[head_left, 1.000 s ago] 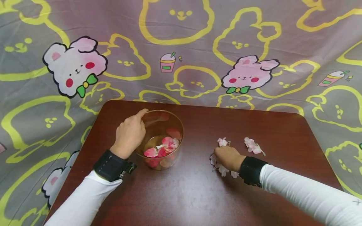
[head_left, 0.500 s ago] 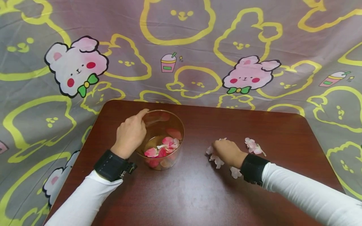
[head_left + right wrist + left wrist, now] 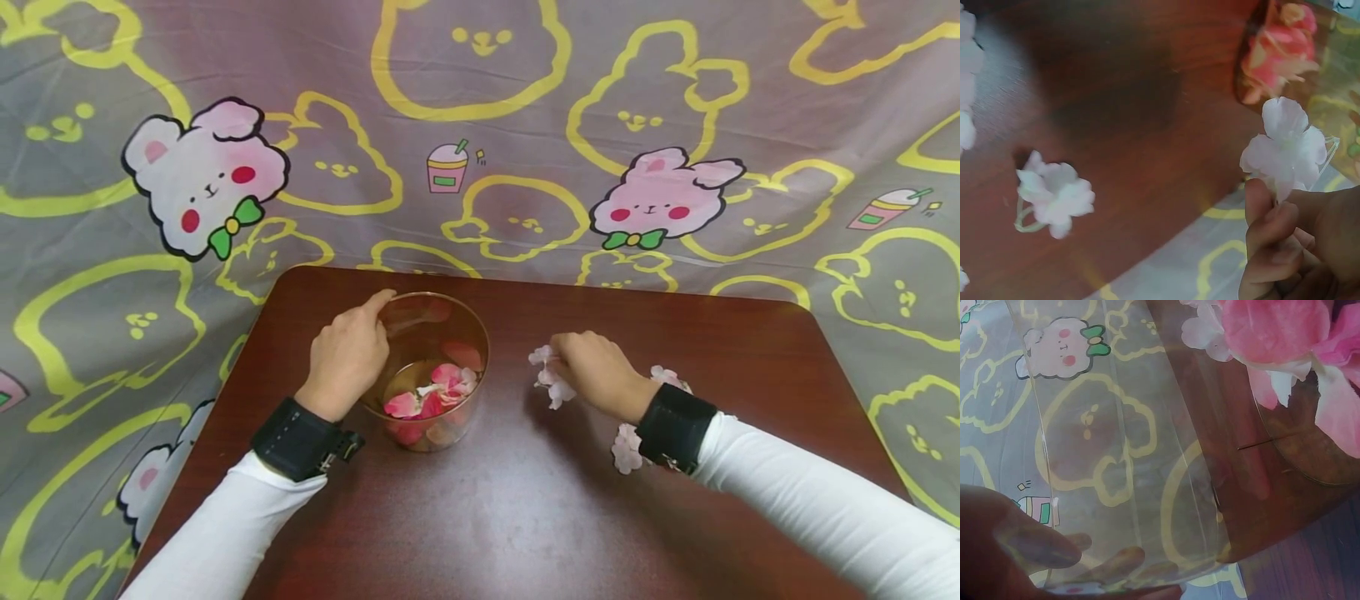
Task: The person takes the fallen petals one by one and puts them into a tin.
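Note:
My left hand [image 3: 347, 358] grips the left side of a clear bowl [image 3: 480, 333], with a finger along its rim. Pink, red and white flowers [image 3: 431, 396] lie inside the bowl. In the left wrist view, the left fingers [image 3: 1113, 565] are at the transparent wall, away from the pink blossoms [image 3: 1279, 328]. My right hand [image 3: 600, 371] pinches a pale pink flower sprig [image 3: 555, 387] to the right of the bowl. The right wrist view shows a held blossom [image 3: 1285, 150] between thumb and fingertips. Another pale flower [image 3: 627, 450] lies near the right wrist.
One more pale flower [image 3: 667, 377] lies behind the right wristband, partly hidden. The dark red-brown table [image 3: 480, 517] ends at a cartoon-printed cloth [image 3: 517, 150] at the back and sides.
The right hand has lifted the pale flower sprig and moved it left and away from me, towards the bowl. Its wrist now covers part of the far flower. The left hand stays on the bowl.

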The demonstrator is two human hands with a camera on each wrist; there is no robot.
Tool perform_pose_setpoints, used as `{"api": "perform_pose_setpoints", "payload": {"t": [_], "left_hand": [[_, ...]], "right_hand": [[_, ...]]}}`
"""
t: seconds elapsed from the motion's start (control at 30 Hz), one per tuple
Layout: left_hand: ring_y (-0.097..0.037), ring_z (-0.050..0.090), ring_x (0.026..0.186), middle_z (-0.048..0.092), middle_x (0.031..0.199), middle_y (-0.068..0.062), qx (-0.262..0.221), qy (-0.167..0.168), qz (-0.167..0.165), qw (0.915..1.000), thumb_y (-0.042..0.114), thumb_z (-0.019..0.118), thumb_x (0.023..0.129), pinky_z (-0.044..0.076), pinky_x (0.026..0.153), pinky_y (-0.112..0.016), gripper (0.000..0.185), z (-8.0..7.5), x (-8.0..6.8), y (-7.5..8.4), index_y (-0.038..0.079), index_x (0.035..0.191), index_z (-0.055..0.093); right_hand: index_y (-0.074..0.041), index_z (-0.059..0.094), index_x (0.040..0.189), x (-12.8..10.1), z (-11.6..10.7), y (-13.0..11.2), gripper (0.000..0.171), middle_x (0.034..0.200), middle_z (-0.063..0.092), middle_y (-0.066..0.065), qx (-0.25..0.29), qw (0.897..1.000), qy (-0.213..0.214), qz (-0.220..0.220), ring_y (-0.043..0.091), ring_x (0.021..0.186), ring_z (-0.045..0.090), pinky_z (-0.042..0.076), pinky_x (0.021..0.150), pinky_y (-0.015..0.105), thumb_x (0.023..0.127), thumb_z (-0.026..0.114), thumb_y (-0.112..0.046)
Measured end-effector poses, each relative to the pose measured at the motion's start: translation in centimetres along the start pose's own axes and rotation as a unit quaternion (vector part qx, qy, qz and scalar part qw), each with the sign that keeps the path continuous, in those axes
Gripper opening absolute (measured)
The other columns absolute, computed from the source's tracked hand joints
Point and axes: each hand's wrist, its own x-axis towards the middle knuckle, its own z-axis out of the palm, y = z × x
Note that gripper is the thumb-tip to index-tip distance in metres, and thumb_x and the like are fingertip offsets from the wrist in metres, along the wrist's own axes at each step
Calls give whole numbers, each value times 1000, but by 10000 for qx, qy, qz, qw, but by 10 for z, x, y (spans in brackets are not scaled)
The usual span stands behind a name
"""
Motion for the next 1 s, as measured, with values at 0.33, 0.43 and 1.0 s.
{"api": "perform_pose_setpoints", "payload": {"t": [0.33, 0.43, 1.0], "left_hand": [[-51, 68, 80, 71, 105, -30, 5, 1, 0, 10000, 11, 45, 99, 51, 59, -59, 43, 0, -1, 0, 17, 140, 56], [-51, 68, 80, 71, 106, -30, -5, 8, 20, 10000, 11, 45, 99, 51, 60, -60, 44, 0, -1, 0, 17, 141, 56], [-50, 69, 80, 71, 105, -30, 6, -1, -22, 10000, 11, 45, 99, 52, 59, -59, 43, 0, -1, 1, 17, 141, 56]], "right_hand": [[-12, 60, 74, 10, -22, -18, 23, 58, 43, -2, 202, 9991, 367, -15, 12, 53, 46, 33, 49, 27, 95, 68, -13], [-12, 59, 74, 12, -26, -24, 24, 59, 42, -3, 253, 9986, 458, -84, 11, 54, 45, 32, 50, 27, 95, 69, -14], [-10, 66, 82, 28, -35, -63, 12, 64, 51, -2, 78, 9974, 569, -432, 12, 58, 48, 34, 52, 26, 93, 71, -14]]}}
